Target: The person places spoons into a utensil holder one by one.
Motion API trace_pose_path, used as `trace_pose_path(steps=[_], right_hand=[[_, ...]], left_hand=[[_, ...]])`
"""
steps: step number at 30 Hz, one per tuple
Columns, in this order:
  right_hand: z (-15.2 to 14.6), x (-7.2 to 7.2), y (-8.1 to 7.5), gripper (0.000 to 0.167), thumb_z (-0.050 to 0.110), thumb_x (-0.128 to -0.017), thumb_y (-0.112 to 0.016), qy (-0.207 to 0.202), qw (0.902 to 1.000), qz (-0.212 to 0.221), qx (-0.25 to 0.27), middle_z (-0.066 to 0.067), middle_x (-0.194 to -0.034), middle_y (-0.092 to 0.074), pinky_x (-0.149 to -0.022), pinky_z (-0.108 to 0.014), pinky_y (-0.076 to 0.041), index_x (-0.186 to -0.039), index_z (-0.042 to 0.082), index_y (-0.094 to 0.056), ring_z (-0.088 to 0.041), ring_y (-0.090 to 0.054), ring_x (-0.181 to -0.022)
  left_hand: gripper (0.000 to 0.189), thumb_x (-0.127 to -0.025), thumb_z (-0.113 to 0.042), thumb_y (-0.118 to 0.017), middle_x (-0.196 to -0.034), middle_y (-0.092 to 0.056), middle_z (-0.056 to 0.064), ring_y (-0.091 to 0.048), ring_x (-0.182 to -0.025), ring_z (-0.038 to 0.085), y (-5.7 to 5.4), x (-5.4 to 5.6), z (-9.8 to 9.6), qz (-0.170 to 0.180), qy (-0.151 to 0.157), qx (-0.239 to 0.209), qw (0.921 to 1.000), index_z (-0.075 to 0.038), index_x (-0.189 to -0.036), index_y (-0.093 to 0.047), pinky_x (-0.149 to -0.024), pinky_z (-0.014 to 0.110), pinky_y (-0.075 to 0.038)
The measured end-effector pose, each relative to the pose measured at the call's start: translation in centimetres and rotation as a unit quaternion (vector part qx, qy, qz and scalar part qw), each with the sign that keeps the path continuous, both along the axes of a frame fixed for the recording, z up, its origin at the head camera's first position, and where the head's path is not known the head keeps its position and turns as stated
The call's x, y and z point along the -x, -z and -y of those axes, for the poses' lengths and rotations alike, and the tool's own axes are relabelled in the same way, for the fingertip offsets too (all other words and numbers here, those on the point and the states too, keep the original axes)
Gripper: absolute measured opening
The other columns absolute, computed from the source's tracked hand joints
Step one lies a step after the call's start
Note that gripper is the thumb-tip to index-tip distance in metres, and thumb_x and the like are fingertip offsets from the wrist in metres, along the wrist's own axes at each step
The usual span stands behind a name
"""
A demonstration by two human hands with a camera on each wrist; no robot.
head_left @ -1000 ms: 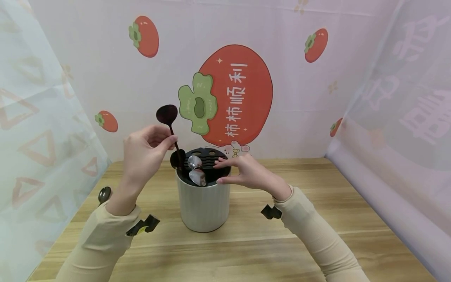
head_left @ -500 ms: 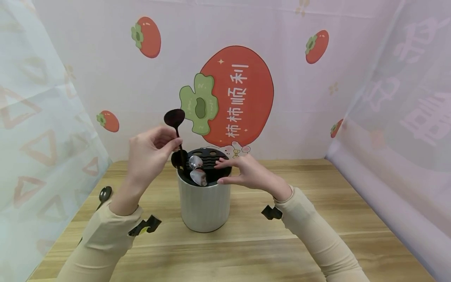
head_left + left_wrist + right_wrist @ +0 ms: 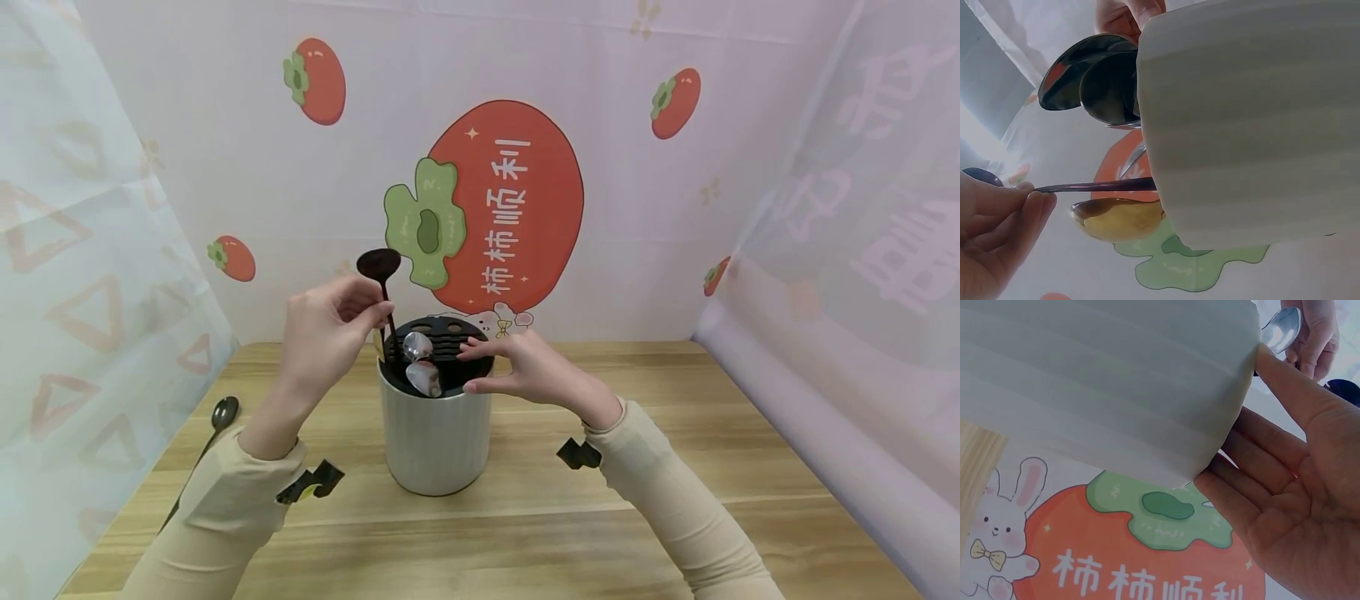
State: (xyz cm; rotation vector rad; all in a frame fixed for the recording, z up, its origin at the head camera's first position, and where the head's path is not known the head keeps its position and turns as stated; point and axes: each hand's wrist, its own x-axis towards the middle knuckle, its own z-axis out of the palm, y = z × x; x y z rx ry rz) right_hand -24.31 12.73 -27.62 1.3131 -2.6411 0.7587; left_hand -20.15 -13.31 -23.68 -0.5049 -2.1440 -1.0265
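Observation:
My left hand (image 3: 330,333) pinches a dark spoon (image 3: 379,263) by its long handle, round bowl up. The handle's lower end is inside the left of a white ribbed utensil holder (image 3: 437,442) with a black slotted insert (image 3: 431,329). Two silver spoons (image 3: 423,379) stand bowl-up in its front part. A gold-toned spoon (image 3: 1119,219) stands beside the dark handle in the left wrist view. At the holder's right side, my right hand (image 3: 543,371) grips the rim between thumb and fingers; the fingertips reach over the insert.
Another dark spoon (image 3: 224,412) lies on the wooden table (image 3: 525,533) at the left, partly behind the left sleeve. A printed cloth (image 3: 615,217) with persimmons hangs behind the holder, and pale cloth sides close in left and right.
My left hand has moved right and down, lowering the dark spoon further into the holder. The right hand keeps its place on the rim.

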Motion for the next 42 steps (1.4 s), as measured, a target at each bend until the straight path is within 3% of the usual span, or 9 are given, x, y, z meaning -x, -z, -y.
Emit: trace_pose_path(steps=[5, 11, 17, 21, 28, 35, 37, 42], right_hand=[[0.0, 0.0, 0.0, 0.043, 0.038, -0.082, -0.072, -0.001, 1.0, -0.004, 0.001, -0.003, -0.125, -0.063, -0.071, -0.023, -0.044, -0.119, 0.016, -0.068, -0.009, -0.056, -0.12], [0.0, 0.0, 0.1, 0.043, 0.038, -0.082, -0.072, -0.003, 1.0, -0.009, 0.002, -0.003, -0.125, -0.063, -0.066, -0.022, -0.041, -0.119, 0.016, -0.068, -0.009, -0.056, -0.12], [0.0, 0.1, 0.1, 0.043, 0.038, -0.082, -0.072, -0.006, 0.9999, -0.011, 0.004, -0.004, -0.124, -0.064, -0.067, -0.022, -0.041, -0.119, 0.015, -0.068, -0.009, -0.056, -0.119], [0.0, 0.1, 0.1, 0.043, 0.038, -0.083, -0.072, -0.004, 1.0, -0.008, 0.001, -0.003, -0.124, -0.063, -0.07, -0.022, -0.042, -0.119, 0.016, -0.068, -0.008, -0.056, -0.12], [0.0, 0.1, 0.1, 0.043, 0.039, -0.083, -0.071, -0.002, 1.0, -0.005, -0.001, -0.004, -0.125, -0.063, -0.061, -0.022, -0.039, -0.119, 0.016, -0.068, -0.009, -0.057, -0.119], [0.0, 0.1, 0.0, 0.044, 0.038, -0.083, -0.071, -0.003, 1.0, 0.002, -0.001, -0.004, -0.127, -0.062, -0.058, -0.021, -0.035, -0.12, 0.015, -0.067, -0.009, -0.056, -0.12], [0.0, 0.1, 0.0, 0.046, 0.037, -0.082, -0.072, 0.0, 1.0, 0.003, -0.002, -0.005, -0.127, -0.061, -0.056, -0.021, -0.034, -0.121, 0.013, -0.067, -0.006, -0.067, -0.09], [0.0, 0.1, -0.1, 0.048, 0.036, -0.081, -0.074, 0.003, 1.0, 0.003, -0.002, -0.004, -0.126, -0.063, -0.057, -0.02, -0.037, -0.122, 0.012, -0.066, -0.006, -0.067, -0.086]], left_hand=[[0.004, -0.082, -0.009, -0.073, -0.072, -0.07, 0.003, -0.064, -0.06, 0.012, 0.0, 0.0, 0.0, 0.009, -0.003, 0.013, 0.9999, -0.006, -0.081, -0.069, -0.057, 0.009, -0.046], [0.005, -0.081, -0.01, -0.074, -0.071, -0.07, 0.001, -0.062, -0.058, 0.01, 0.0, -0.2, -0.1, 0.009, -0.015, 0.038, 0.9991, -0.008, -0.078, -0.07, -0.055, 0.011, -0.045], [0.006, -0.079, -0.009, -0.075, -0.07, -0.071, 0.001, -0.064, -0.059, 0.011, 0.0, -0.4, -0.1, 0.011, -0.022, 0.064, 0.9976, -0.009, -0.074, -0.071, -0.056, 0.018, -0.048], [0.006, -0.079, -0.01, -0.075, -0.071, -0.072, 0.002, -0.066, -0.061, 0.014, 0.1, -0.4, 0.0, 0.038, -0.024, 0.075, 0.9961, -0.009, -0.074, -0.072, -0.057, 0.023, -0.05], [0.005, -0.078, -0.012, -0.076, -0.074, -0.073, 0.005, -0.067, -0.064, 0.016, 0.2, -0.4, 0.2, 0.092, -0.025, 0.095, 0.9909, -0.008, -0.077, -0.073, -0.057, 0.026, -0.049], [0.003, -0.083, -0.009, -0.07, -0.075, -0.07, 0.001, -0.064, -0.07, 0.015, 0.3, 0.0, 1.9, 0.168, 0.001, 0.161, 0.9725, -0.009, -0.08, -0.069, -0.064, 0.031, -0.049], [0.004, -0.085, -0.012, -0.069, -0.079, -0.069, 0.003, -0.063, -0.073, 0.017, 0.4, 0.1, 2.8, 0.19, -0.001, 0.165, 0.9679, -0.008, -0.084, -0.068, -0.067, 0.032, -0.049], [0.013, -0.089, -0.018, -0.066, -0.084, -0.068, 0.009, -0.062, -0.077, 0.021, 0.9, 0.3, 4.8, 0.207, -0.033, 0.155, 0.9654, -0.006, -0.089, -0.066, -0.068, 0.033, -0.048]])
